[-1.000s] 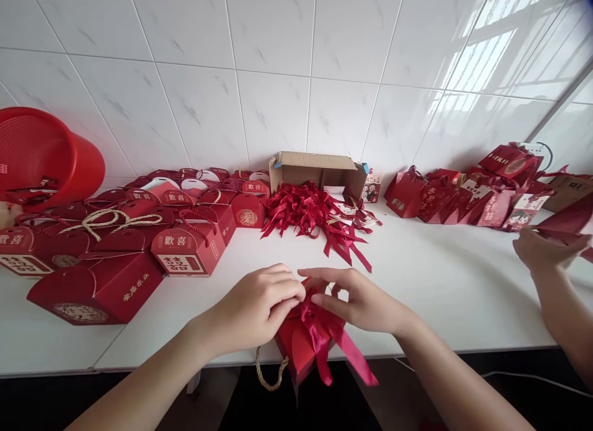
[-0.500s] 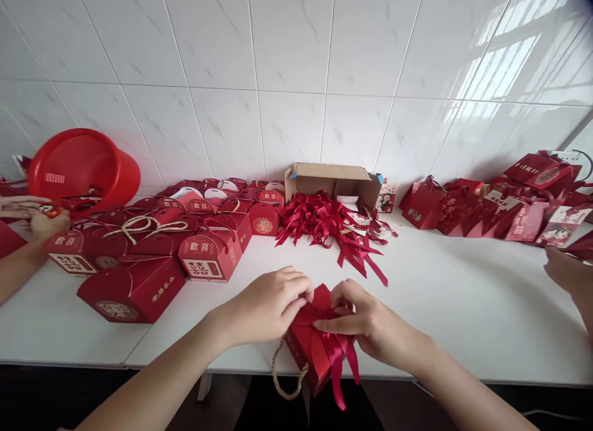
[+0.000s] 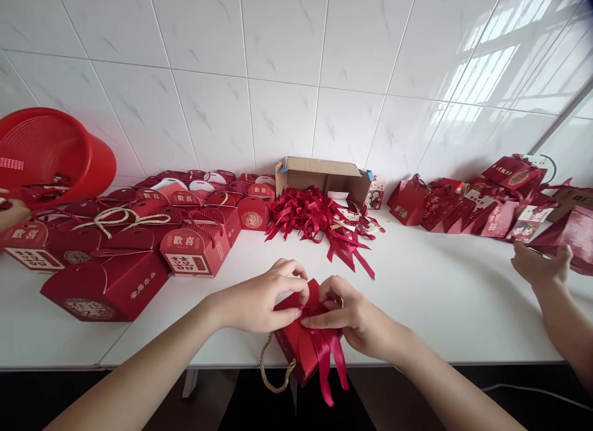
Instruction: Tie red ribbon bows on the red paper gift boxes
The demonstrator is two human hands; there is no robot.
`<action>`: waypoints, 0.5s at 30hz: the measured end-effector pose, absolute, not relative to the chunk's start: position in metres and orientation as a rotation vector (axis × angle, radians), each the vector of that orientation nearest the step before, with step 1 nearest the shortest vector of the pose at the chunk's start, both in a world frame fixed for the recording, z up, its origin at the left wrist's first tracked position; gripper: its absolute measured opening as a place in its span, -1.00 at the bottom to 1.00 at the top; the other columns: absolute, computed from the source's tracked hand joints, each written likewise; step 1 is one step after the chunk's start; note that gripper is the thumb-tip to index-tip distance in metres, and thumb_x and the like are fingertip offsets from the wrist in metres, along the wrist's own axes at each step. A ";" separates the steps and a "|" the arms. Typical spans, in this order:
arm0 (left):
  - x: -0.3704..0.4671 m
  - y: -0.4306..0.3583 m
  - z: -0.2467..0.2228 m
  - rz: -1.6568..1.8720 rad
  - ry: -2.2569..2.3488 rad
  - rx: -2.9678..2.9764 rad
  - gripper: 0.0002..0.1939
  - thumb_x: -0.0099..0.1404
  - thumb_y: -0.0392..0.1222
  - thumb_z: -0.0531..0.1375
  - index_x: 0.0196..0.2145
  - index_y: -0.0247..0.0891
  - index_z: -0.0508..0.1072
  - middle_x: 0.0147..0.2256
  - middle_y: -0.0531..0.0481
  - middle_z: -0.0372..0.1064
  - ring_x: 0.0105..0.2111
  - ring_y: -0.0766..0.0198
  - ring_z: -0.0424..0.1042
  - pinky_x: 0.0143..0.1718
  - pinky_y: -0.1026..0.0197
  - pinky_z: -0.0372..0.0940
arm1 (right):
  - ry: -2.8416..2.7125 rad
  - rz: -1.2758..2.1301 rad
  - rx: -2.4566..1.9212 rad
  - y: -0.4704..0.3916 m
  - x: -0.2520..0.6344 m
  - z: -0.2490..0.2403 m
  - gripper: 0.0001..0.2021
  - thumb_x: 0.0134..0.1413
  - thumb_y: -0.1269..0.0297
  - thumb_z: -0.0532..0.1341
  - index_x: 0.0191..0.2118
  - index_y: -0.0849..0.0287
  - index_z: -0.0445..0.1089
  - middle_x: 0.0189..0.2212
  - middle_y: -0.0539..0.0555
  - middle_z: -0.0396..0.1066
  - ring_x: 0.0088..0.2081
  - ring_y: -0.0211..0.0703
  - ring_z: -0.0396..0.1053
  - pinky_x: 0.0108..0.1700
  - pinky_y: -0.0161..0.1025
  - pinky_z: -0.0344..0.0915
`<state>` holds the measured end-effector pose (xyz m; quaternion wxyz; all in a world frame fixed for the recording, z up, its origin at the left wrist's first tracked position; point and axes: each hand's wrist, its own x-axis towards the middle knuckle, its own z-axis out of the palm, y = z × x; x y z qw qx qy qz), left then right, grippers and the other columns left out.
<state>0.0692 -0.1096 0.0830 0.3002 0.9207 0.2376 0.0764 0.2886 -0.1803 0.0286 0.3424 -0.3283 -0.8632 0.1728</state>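
A red gift box sits tilted at the table's front edge, partly hidden under my hands. A twisted rope handle hangs from its left side. My left hand is at the box top, thumb and index finger bent together on a small bit of ribbon. From the right, my right hand pinches the dark red satin ribbon against the top flaps. Two ribbon tails drop over the box front, past the table edge. The fingers hide just how the ribbon passes through the flaps.
Red boxes crowd the left, beside a tipped red basket. Loose ribbons spill from a cardboard box by the wall. Red gift bags stand right. Other people's hands show at left and right.
My left thumb and index finger have spread a little at the box top, while my right hand keeps its pinch. The view has shifted; the other person's hand at right now reaches further in.
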 end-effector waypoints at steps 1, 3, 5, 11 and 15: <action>0.069 -0.108 0.083 0.190 0.589 2.415 -0.95 0.18 -0.26 0.17 -0.35 -0.15 0.38 0.09 -0.06 0.18 0.14 0.07 0.18 0.10 0.09 0.17 | -2.240 0.465 -0.846 -0.180 0.288 0.030 -0.55 0.15 0.62 0.06 -0.04 -0.02 0.50 -0.25 0.11 0.16 -0.25 -0.21 0.24 -0.27 -0.27 0.34; 0.070 -0.105 0.083 0.154 0.474 2.346 -0.93 0.14 -0.26 0.21 -0.38 -0.17 0.37 0.18 -0.05 0.12 0.23 0.04 0.05 0.17 0.06 0.09 | -2.230 0.481 -0.801 -0.181 0.286 0.031 -0.60 0.17 0.59 0.07 -0.06 0.02 0.52 -0.25 0.11 0.16 -0.26 -0.23 0.24 -0.28 -0.28 0.35; 0.071 -0.101 0.083 0.122 0.378 2.275 -0.91 0.12 -0.26 0.24 -0.39 -0.19 0.36 0.24 -0.05 0.08 0.28 0.02 -0.04 0.20 0.04 0.06 | -2.208 0.476 -0.733 -0.181 0.285 0.031 -0.66 0.19 0.55 0.08 -0.09 0.09 0.53 -0.25 0.12 0.16 -0.25 -0.22 0.24 -0.28 -0.27 0.34; 0.074 -0.094 0.078 0.229 0.520 2.270 -0.85 0.24 -0.25 0.14 -0.48 -0.20 0.25 0.24 0.02 0.12 0.26 0.08 -0.05 0.22 -0.03 0.00 | -2.203 0.462 -0.789 -0.181 0.285 0.022 -0.64 0.16 0.54 0.13 -0.07 0.00 0.52 -0.28 0.07 0.12 -0.31 -0.26 0.19 -0.34 -0.30 0.30; 0.078 -0.104 0.071 0.344 0.569 2.338 -0.81 0.23 -0.25 0.14 -0.51 -0.20 0.19 0.10 -0.05 0.25 0.18 0.08 0.04 0.14 0.01 0.12 | -2.211 0.468 -0.795 -0.180 0.287 0.022 -0.57 0.15 0.60 0.08 -0.06 -0.03 0.51 -0.27 0.06 0.12 -0.33 -0.28 0.17 -0.32 -0.29 0.31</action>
